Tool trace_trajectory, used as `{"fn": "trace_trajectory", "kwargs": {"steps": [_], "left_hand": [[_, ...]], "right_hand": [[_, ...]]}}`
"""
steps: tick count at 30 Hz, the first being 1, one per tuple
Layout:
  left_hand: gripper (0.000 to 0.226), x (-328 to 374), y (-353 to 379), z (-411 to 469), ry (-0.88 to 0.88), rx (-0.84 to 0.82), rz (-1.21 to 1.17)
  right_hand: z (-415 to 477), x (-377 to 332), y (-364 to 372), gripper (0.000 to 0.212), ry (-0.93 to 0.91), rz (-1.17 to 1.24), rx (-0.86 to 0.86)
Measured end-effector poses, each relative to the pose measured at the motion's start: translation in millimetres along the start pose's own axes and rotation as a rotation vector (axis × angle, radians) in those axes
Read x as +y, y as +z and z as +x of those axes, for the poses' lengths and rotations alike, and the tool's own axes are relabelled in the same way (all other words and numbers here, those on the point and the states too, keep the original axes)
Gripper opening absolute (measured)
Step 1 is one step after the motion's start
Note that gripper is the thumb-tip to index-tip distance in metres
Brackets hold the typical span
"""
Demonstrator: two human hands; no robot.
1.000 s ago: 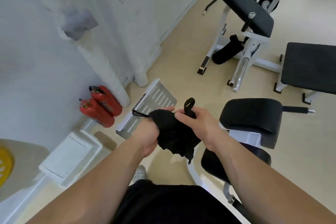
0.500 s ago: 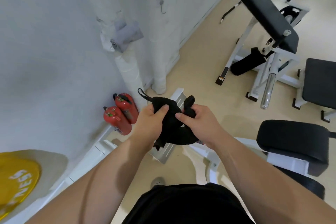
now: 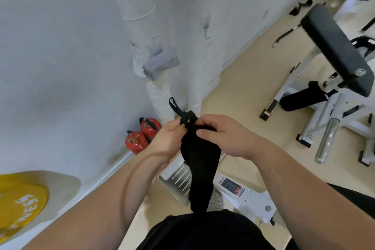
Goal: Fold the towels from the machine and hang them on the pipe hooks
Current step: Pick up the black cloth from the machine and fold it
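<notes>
A black towel [image 3: 199,160] hangs in a long narrow fold from both my hands in the middle of the view. My left hand [image 3: 166,142] pinches its top corner, where a black loop [image 3: 175,105] sticks up. My right hand [image 3: 225,136] grips the same bunched top from the right. Ahead stand two white wrapped pipes [image 3: 134,0]. A grey towel [image 3: 160,63] hangs on the nearer pipe. An empty metal hook [image 3: 206,31] sticks out of the farther pipe.
Two red fire extinguishers [image 3: 142,136] stand at the wall's foot. A white machine with a slotted footplate [image 3: 178,178] is below my hands. Black-padded benches [image 3: 334,48] fill the right side. A yellow disc [image 3: 20,203] lies at lower left.
The bunched towel has dropped open into a long hanging fold. Both hands have risen and moved toward the pipes. The view has tilted up, bringing the hook and grey towel closer.
</notes>
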State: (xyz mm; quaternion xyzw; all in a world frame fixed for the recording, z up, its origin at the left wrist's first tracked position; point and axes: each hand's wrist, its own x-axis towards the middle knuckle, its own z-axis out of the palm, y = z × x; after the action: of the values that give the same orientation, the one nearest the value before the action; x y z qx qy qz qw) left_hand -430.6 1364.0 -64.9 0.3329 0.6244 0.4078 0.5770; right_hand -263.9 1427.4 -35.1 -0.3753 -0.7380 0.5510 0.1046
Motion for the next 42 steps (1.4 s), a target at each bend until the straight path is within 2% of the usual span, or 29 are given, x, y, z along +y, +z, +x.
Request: {"fn": "trace_trajectory", "kwargs": {"steps": [3, 8, 13, 17, 21, 24, 28, 30, 33, 38, 42], "left_hand": [[0.027, 10.9, 17.4, 16.7, -0.007, 0.044, -0.032], [0.032, 25.1, 41.2, 36.1, -0.014, 0.099, -0.091], [0.038, 33.2, 56.8, 49.9, -0.014, 0.239, -0.240], [0.049, 43.3, 54.7, 58.9, -0.038, 0.324, -0.384], [0.040, 48.1, 38.0, 64.8, -0.025, 0.358, -0.354], [0.042, 50.1, 17.7, 61.3, -0.001, 0.319, -0.271], [0.041, 44.1, -14.1, 60.7, 0.121, 0.144, -0.229], [0.035, 44.6, -25.9, 62.0, 0.149, 0.090, -0.181], [0.036, 47.2, -37.4, 60.9, 0.162, 0.098, -0.206], [0.039, 42.7, -49.1, 62.4, 0.158, 0.088, -0.198], [0.046, 42.3, -53.2, 68.1, 0.149, 0.022, -0.110]], "right_hand": [[14.4, 6.0, -30.5, 0.020, -0.104, -0.057, 0.035], [40.9, 19.7, -67.1, 0.005, -0.187, -0.021, 0.152], [66.3, 24.2, -69.4, 0.005, -0.171, -0.028, 0.270], [81.6, 20.5, -60.3, 0.015, -0.232, -0.064, 0.398], [94.7, 9.5, -55.4, 0.026, -0.262, -0.046, 0.348], [103.2, -0.1, -50.8, 0.020, -0.266, -0.095, 0.246], [112.5, -18.2, -41.1, 0.008, -0.214, -0.158, 0.097], [115.7, -27.8, -31.9, 0.008, -0.162, -0.108, 0.110], [120.1, -33.9, -18.4, 0.022, -0.095, -0.006, 0.157], [130.8, -43.6, -16.3, 0.035, 0.062, 0.285, 0.066], [146.0, -47.7, -21.8, 0.030, 0.082, 0.362, 0.073]]}}
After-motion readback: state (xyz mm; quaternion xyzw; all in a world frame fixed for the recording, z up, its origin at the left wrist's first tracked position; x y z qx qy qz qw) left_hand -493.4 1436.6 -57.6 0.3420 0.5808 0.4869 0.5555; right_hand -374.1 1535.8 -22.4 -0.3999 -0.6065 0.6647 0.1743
